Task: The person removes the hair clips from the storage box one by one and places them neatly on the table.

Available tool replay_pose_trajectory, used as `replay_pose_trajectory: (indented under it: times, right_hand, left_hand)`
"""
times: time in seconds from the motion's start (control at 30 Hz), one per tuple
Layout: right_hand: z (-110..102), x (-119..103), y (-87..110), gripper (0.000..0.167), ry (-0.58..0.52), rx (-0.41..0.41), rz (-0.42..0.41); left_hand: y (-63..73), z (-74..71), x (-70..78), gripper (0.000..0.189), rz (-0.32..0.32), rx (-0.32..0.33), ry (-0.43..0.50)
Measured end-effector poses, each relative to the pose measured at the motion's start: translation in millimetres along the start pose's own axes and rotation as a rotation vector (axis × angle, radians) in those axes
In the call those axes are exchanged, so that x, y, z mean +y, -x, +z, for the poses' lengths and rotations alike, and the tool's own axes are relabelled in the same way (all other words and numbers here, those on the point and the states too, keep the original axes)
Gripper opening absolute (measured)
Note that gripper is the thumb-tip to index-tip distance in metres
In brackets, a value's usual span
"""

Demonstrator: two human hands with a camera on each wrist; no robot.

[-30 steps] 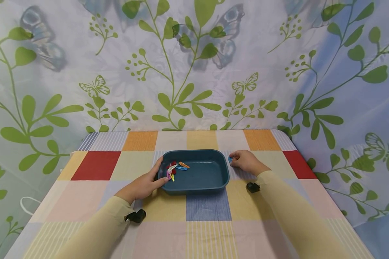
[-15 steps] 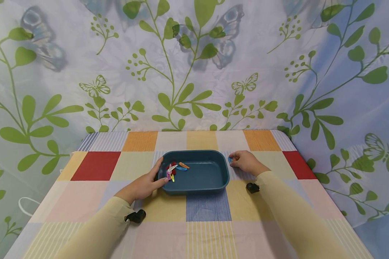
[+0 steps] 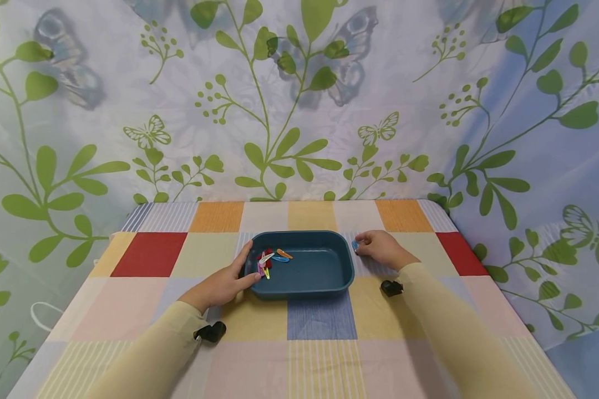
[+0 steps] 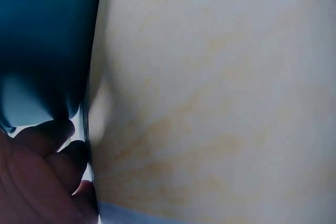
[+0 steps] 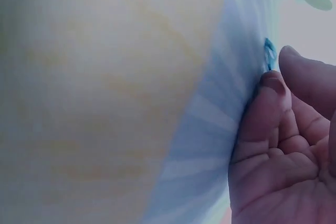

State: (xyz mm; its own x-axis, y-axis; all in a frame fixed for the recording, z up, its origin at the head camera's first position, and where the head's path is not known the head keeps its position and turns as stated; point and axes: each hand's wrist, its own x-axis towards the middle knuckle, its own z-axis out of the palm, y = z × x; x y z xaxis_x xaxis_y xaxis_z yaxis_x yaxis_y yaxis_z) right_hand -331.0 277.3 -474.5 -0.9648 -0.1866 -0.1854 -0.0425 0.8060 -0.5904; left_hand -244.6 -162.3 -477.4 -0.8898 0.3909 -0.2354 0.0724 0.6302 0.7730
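A dark teal plastic basin [image 3: 324, 271] stands mid-table in the head view. My left hand [image 3: 223, 286] grips its left end, thumb over the front rim and fingers along the outer wall. In the left wrist view the curled fingers [image 4: 47, 135] meet the basin's wall. Inside, at the left, lie several snap hair clips, among them an orange clip [image 3: 284, 254] and a yellow clip [image 3: 267, 272]. Just right of the basin, my right hand [image 3: 381, 249] pinches a light blue hair clip [image 5: 270, 53] close to the cloth. The thumb partly hides this clip; its index fingertip looks slightly apart.
A patchwork-patterned cloth [image 3: 321, 366] covers the table. Behind it hangs a curtain [image 3: 299, 111] printed with leaves and butterflies. A white cable loop [image 3: 44, 316] shows past the left table edge. Black wrist cameras, such as the left camera [image 3: 212, 332], sit at both cuffs.
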Motion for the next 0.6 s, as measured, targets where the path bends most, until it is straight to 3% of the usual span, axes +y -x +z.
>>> replay_pose_trajectory:
  times: [0.2, 0.4, 0.6]
  right_hand:
    - [-12, -10, 4.5, 0.043, -0.103, 0.037, 0.037]
    - [-22, -37, 8.0, 0.044, -0.112, 0.073, -0.035]
    - [-18, -73, 9.8, 0.042, -0.095, 0.057, -0.120]
  left_hand:
    - [-1.2, -1.3, 1.6, 0.093, 0.020, 0.017, -0.013]
    - [1.1, -1.9, 4.1, 0.099, 0.044, 0.055, -0.003]
    - [5.3, 2.0, 6.3, 0.107, 0.035, 0.029, 0.048]
